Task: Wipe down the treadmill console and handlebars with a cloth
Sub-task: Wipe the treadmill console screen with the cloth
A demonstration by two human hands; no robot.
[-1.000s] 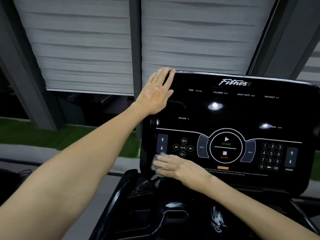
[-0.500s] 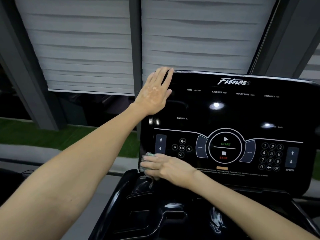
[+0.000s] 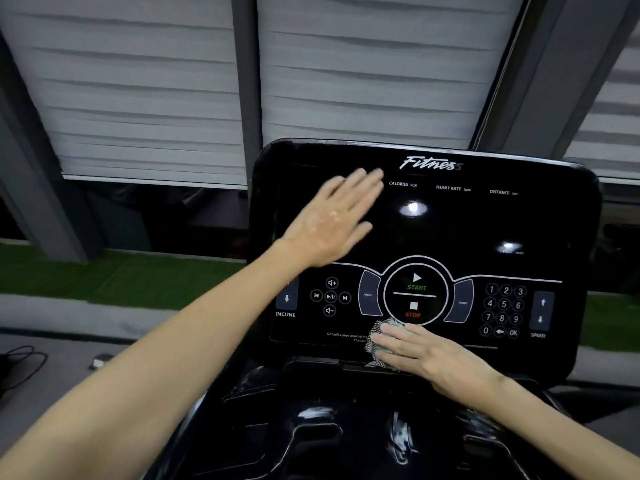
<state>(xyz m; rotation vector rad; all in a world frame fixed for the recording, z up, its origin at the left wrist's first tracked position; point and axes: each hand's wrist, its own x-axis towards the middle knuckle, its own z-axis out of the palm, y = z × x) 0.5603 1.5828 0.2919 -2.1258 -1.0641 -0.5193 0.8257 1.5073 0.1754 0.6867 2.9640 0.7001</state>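
Glossy black console is mid-wipe: the right hand, fingers flat, presses the cloth at its bottom edge below STOP. The left hand is spread near its top-left corner. I judge the handlebars remain.

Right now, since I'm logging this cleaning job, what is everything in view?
console: one, glossy black, centre right
cloth: one, grey-green patterned, console's lower edge below STOP
tray: one, black, beneath the console
blinds: three panels, pale grey, behind the console
grass: one strip, green, outside at left
cable: one, black, floor at far left
left hand: one, fingers straight, over console's upper left
right hand: one, fingers flat, pressing the cloth
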